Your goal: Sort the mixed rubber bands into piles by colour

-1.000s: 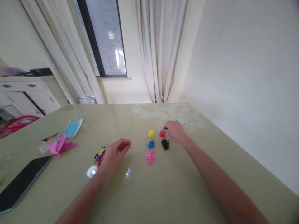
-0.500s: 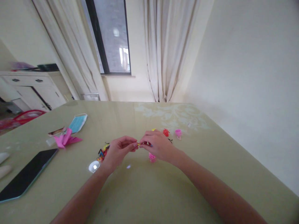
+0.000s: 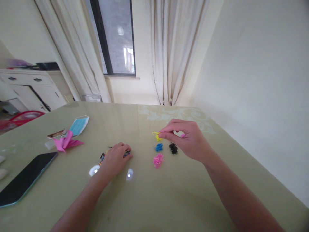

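Observation:
My right hand (image 3: 185,138) pinches a small yellow rubber band (image 3: 154,133) between thumb and fingertips, just over a little yellow pile (image 3: 158,138). Close below lie sorted piles of rubber bands: blue (image 3: 158,147), pink (image 3: 158,160) and black (image 3: 173,148). My left hand (image 3: 117,158) is down on the table, its fingers curled round dark rubber bands (image 3: 126,154). More bands of a mixed-colour heap (image 3: 102,157) stick out beside that hand, the rest covered by it. The red pile is hidden behind my right hand; only a bit of a pink thing (image 3: 182,135) shows there.
A shiny clear round object (image 3: 94,170) lies beside my left wrist. Further left are a dark phone or tablet (image 3: 29,177), a pink folded-paper shape (image 3: 66,141) and a blue face mask (image 3: 80,125). A wall borders the table (image 3: 145,206) on the right.
My hands have parted. The right moved right and up with a yellow band, uncovering the blue and black piles; the left moved back onto the mixed heap.

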Action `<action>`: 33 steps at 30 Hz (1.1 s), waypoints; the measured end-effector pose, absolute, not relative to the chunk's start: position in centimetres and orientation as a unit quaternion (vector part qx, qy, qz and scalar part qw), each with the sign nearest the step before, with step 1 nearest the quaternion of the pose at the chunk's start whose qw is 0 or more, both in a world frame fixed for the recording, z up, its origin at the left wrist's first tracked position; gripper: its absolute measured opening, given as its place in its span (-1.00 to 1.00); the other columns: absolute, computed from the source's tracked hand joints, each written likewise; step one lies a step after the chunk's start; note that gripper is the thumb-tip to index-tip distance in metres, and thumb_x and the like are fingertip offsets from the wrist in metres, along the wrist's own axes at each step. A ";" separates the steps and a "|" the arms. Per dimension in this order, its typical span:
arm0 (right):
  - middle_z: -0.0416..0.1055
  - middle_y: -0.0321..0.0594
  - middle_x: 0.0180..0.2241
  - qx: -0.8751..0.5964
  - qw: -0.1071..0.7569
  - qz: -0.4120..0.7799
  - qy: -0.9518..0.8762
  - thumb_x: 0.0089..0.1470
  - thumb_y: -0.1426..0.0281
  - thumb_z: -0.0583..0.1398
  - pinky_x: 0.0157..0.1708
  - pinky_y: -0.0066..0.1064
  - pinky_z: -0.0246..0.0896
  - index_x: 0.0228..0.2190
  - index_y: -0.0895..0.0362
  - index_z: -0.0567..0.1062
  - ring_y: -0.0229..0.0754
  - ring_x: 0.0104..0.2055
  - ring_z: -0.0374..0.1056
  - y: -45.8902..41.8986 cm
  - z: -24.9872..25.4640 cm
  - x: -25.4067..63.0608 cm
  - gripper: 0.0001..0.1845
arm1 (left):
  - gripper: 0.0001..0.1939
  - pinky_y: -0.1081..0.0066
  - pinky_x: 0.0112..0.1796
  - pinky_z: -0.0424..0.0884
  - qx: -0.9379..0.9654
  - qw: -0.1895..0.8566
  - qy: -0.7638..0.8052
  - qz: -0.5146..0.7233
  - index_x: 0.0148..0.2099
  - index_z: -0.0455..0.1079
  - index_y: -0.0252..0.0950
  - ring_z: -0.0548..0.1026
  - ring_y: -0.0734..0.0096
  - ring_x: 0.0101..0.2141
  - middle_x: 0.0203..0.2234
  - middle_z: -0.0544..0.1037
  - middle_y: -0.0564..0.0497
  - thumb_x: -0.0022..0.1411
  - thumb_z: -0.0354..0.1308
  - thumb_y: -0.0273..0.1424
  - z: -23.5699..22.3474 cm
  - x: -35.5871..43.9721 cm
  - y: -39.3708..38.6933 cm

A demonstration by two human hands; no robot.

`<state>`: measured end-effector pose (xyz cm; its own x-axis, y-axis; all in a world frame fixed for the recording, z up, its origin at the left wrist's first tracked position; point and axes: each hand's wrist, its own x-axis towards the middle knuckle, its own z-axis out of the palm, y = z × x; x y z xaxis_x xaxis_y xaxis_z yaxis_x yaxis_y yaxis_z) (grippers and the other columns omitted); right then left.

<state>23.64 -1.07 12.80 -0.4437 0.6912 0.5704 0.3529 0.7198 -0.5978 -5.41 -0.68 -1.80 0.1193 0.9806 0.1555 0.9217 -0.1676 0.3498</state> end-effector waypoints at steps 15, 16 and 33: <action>0.60 -0.22 -0.32 -0.446 0.258 0.041 -0.856 0.30 0.34 0.26 -0.17 -0.35 0.20 -0.32 0.09 0.70 -0.20 -0.28 0.45 4.6 7.6 24.4 -0.78 | -0.75 0.23 -0.08 0.45 0.721 0.113 0.638 0.247 -0.26 0.69 -0.08 0.60 0.10 -0.14 -0.13 0.66 -0.04 0.26 0.16 -0.26 -1.4 -5.3 0.1; 0.60 -0.20 -0.30 -0.465 0.225 0.026 -0.856 0.31 0.35 0.24 -0.16 -0.35 0.17 -0.31 0.09 0.70 -0.18 -0.25 0.46 5.4 6.6 24.5 -0.78 | -0.75 0.24 -0.11 0.46 0.716 0.111 0.642 0.253 -0.26 0.69 -0.09 0.60 0.11 -0.16 -0.16 0.66 -0.05 0.27 0.15 -0.25 -1.3 -5.3 0.1; 0.58 -0.04 -0.19 -0.553 0.106 -0.047 -0.825 0.39 0.43 0.07 -0.14 -0.28 0.10 -0.22 0.15 0.66 -0.06 -0.12 0.44 8.7 0.6 23.8 -0.66 | -0.76 0.35 -0.29 0.48 0.639 0.219 0.621 0.398 -0.25 0.62 -0.12 0.61 0.23 -0.39 -0.41 0.71 0.04 0.22 0.19 -0.15 -0.3 -3.6 -0.5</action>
<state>23.77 8.68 0.65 -0.3670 0.9021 0.2269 0.9221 0.3849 -0.0387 -3.62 -0.51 -0.33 -0.0878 0.9677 0.2363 0.6192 -0.1328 0.7739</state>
